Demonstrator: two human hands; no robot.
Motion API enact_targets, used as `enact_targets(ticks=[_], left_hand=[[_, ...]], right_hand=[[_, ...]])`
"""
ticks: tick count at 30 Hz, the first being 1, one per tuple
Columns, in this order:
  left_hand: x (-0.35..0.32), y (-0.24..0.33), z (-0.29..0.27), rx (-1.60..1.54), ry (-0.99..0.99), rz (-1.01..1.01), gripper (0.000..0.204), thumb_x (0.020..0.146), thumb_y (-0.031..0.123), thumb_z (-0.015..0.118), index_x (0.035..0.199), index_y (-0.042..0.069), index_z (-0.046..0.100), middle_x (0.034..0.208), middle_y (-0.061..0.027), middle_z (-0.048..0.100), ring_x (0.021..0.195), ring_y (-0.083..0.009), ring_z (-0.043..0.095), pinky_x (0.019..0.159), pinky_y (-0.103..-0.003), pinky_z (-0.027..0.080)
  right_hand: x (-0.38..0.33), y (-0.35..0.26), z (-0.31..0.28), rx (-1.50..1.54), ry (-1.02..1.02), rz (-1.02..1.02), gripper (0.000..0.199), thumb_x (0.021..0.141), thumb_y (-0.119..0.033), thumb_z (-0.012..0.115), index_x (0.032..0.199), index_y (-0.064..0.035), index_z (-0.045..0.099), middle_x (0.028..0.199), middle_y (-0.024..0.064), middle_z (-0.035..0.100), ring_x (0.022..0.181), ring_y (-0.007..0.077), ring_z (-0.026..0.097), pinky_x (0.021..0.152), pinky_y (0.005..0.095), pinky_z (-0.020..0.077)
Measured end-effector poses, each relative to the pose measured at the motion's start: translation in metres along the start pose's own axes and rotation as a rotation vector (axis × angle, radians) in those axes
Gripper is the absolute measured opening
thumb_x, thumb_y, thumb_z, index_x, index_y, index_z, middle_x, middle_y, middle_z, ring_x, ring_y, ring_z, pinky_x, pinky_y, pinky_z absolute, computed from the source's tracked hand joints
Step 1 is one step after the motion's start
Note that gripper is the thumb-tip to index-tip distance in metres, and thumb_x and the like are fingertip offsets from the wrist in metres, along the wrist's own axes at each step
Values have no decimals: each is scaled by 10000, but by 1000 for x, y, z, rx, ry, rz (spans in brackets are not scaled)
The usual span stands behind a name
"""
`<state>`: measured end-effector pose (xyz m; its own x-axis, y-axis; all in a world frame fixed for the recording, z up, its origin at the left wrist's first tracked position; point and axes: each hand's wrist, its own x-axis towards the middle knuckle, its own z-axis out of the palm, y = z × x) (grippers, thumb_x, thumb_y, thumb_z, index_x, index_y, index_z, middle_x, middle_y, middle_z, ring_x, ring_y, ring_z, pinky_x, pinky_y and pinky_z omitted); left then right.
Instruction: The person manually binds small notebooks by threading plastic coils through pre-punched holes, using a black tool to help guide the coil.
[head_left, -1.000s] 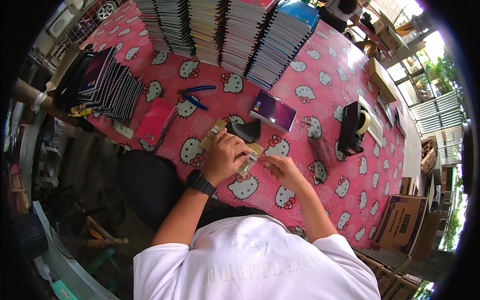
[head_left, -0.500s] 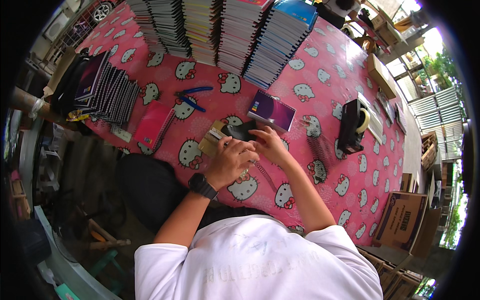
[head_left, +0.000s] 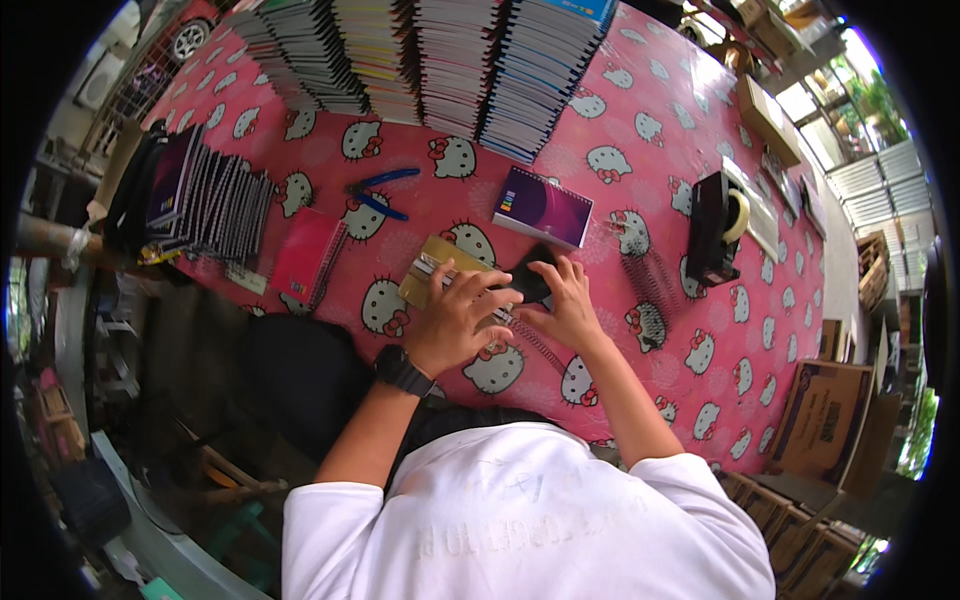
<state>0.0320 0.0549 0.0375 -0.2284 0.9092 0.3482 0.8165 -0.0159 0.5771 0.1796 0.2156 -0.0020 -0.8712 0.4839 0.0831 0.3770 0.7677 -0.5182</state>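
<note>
A tan-gold block (head_left: 437, 250) with a metal strip lies on the table in front of me. My left hand (head_left: 455, 315), with a black watch (head_left: 403, 372) on its wrist, rests over its near side, fingers spread. Just right of the block is a dark, curved piece (head_left: 530, 275), its kind unclear. My right hand (head_left: 570, 300) is at its right edge, thumb and fingers apart. A thin wire spiral coil (head_left: 540, 347) runs from between my hands toward the lower right. What lies under the left palm is hidden.
A purple notebook (head_left: 543, 208) lies beyond my hands, blue-handled pliers (head_left: 385, 190) and a pink notebook (head_left: 308, 255) to the left. Loose coils (head_left: 652, 280) and a black tape dispenser (head_left: 712, 230) sit right. Tall notebook stacks (head_left: 455, 70) stand at the back, a smaller stack (head_left: 225, 200) far left.
My hands have drawn slightly apart and their fingers have spread. More of the block shows, and the dark piece now looks more curved. The view has shifted a little.
</note>
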Motion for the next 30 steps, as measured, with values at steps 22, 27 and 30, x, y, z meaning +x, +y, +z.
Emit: enact_targets(ticks=[22,27,30], left_hand=[[-26,-13,13,-290,388,-612,896,693,144,781,1411,-2,264,1348,-212,379,1251,-341,385,1057,-414,302],[-29,-19,10,-251,350,-613,872,706,135,785,1415,26,289,1349,-175,408,1207,-275,440,1019,-378,354],[-29,-19,14,-339,388,-633,879,676,129,784,1407,26,305,1330,-197,404,1231,-324,416,1038,-407,331]], right_hand=[[23,16,-32,619,-196,-53,515,640,-355,764,1075,-92,684,1302,209,481,1245,355,422,1050,441,316],[25,3,-30,770,-297,-189,499,651,-358,753,1072,-98,687,1315,207,477,1212,354,455,1018,430,363],[27,5,-33,900,-251,-211,454,654,-341,744,1045,-115,702,1292,220,502,1183,362,480,1002,434,391]])
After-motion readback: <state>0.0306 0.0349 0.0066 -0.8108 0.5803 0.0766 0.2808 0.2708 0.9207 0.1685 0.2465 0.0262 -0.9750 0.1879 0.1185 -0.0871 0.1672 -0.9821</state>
